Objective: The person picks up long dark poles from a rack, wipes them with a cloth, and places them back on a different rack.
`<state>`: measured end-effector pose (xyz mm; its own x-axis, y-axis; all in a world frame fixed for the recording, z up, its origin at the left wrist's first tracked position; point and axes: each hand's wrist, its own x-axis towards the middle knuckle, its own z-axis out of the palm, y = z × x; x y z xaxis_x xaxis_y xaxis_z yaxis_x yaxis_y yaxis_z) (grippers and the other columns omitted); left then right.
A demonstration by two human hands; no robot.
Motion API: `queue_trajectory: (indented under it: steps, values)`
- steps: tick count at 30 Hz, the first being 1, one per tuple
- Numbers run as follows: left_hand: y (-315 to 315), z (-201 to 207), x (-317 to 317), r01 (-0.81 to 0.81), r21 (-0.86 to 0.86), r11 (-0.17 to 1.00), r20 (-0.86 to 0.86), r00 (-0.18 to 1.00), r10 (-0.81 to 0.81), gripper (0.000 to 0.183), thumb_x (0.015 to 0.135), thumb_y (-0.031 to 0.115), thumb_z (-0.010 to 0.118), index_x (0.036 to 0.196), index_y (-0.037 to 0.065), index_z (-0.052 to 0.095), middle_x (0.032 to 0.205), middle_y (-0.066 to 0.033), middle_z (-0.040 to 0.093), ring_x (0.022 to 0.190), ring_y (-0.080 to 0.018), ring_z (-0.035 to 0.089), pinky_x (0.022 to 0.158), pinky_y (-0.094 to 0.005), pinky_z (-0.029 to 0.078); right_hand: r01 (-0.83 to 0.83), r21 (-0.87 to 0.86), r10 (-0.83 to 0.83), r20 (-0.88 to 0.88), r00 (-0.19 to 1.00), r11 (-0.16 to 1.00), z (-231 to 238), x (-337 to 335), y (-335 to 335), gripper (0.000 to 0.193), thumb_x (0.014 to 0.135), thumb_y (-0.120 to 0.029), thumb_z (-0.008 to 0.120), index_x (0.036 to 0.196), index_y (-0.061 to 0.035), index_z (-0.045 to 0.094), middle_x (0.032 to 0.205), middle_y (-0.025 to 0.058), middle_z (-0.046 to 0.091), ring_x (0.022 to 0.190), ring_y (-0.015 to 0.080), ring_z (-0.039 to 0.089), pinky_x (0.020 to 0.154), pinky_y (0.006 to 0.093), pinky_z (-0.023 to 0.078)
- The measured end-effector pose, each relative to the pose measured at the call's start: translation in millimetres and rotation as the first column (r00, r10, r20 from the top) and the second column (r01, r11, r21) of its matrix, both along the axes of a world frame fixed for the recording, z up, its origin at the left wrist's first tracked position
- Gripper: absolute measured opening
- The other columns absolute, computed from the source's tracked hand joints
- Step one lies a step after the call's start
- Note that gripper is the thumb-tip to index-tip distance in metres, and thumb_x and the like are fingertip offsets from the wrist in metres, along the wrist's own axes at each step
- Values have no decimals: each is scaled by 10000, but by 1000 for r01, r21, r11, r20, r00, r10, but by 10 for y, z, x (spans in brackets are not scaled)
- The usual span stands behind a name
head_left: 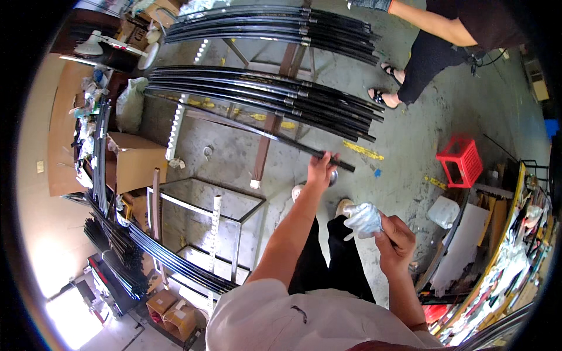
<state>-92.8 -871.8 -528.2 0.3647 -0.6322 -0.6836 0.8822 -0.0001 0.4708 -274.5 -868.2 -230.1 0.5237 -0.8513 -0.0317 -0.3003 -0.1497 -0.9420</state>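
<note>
My left hand [321, 171] is closed around a long black pole [348, 166] near its thick end. The pole slopes away to the far left, and its other end rests on the rack near several similar black poles [252, 85]. Close to my body on the right, my right hand [397, 238] pinches a crumpled pale blue-white cloth [364, 221]. The cloth is apart from the pole. A small round shiny thing shows beside my left hand, partly hidden by it.
Another bundle of black poles [269, 26] lies farther off. A person [433, 61] stands at the far right, one hand gloved. A red plastic stool [461, 161] stands on the right, near a cluttered shelf [497, 281]. A metal frame [202, 209] and cardboard box [137, 164] are at left.
</note>
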Motion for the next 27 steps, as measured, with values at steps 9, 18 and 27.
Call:
queue_trajectory:
  steps: [9,18,27]
  values:
    - [986,2908,28,-372,-390,842,270,828,491,294,945,334,484,1180,158,463,800,-5,463,691,-159,463,688,-318,432,-188,-44,192,158,969,981,323,-75,131,274,796,9,625,1068,-20,638,693,90,567,578,139,504,521,251,399]
    - [1051,4468,44,-344,-643,684,325,687,650,298,972,363,421,1172,143,435,682,19,373,510,-70,313,465,-231,288,-353,-148,383,374,845,924,841,-24,539,279,819,-50,621,1097,-34,638,604,79,494,487,140,435,469,264,367]
    - [1437,4867,-122,-215,-616,757,437,707,556,297,961,308,465,1176,102,475,652,37,347,470,-34,296,419,-202,257,-324,-287,415,361,835,901,1175,113,996,309,800,-15,614,1107,-35,633,599,100,479,493,166,412,478,271,374]
